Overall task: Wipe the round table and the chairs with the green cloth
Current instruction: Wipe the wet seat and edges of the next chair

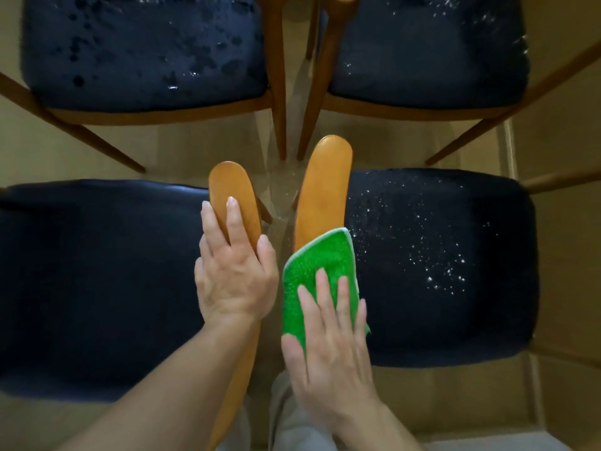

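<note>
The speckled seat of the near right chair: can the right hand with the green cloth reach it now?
Probably yes. The right hand presses the green cloth on the armrest bordering that seat, and nothing lies between.

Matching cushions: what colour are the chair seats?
Dark navy, nearly black, on the chair seats, seen in the head view.
</note>
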Action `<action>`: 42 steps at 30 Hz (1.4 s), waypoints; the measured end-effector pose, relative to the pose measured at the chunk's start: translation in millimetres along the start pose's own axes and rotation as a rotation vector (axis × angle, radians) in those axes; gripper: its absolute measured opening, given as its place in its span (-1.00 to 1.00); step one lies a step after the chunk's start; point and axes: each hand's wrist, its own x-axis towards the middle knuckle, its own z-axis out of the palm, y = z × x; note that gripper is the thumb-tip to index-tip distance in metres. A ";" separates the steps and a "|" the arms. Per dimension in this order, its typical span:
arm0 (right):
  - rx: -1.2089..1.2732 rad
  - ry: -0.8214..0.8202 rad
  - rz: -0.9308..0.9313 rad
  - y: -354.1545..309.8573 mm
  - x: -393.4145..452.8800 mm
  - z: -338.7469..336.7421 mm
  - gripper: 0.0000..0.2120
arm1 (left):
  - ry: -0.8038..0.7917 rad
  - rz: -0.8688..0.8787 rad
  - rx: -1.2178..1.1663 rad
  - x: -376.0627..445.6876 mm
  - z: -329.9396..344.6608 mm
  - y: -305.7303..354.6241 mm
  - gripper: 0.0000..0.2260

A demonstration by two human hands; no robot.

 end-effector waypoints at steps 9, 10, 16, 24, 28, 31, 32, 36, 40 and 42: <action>-0.029 0.206 0.135 -1.4 204.5 -60.7 -0.41 | 0.015 0.001 -0.015 -0.5 1.5 -1.1 -0.44; -0.027 0.201 0.123 0.3 208.8 -62.8 -0.41 | 0.018 0.001 -0.016 0.0 1.5 -1.2 -0.44; -0.102 0.129 -0.005 -3.8 66.6 -13.8 -0.38 | 0.014 0.012 -0.021 0.2 1.7 -2.7 -0.45; -0.218 -0.046 -0.040 11.3 -42.0 20.0 -0.30 | 0.021 0.005 -0.028 -0.4 0.3 -0.4 -0.45; -0.218 0.092 0.011 -12.3 21.0 6.2 -0.30 | 0.032 0.002 -0.041 0.6 1.5 -1.5 -0.45; -0.161 0.123 0.065 -20.9 91.2 -11.2 -0.50 | 0.043 0.003 -0.054 -0.3 2.4 -2.7 -0.46; -0.152 0.108 0.063 -21.3 113.3 -19.4 -0.59 | 0.048 0.004 -0.061 0.0 2.4 -3.1 -0.46; -0.198 0.066 -0.030 -15.9 149.7 -43.6 -0.72 | 0.053 0.016 -0.083 -1.0 3.1 -4.4 -0.45; -0.306 0.134 -0.113 -15.0 99.6 -24.9 -0.75 | 0.042 0.033 -0.174 0.9 2.4 -8.0 -0.48; -0.397 0.140 -0.170 -10.2 47.9 -1.1 -0.76 | 0.042 0.047 -0.231 1.3 1.9 -10.7 -0.49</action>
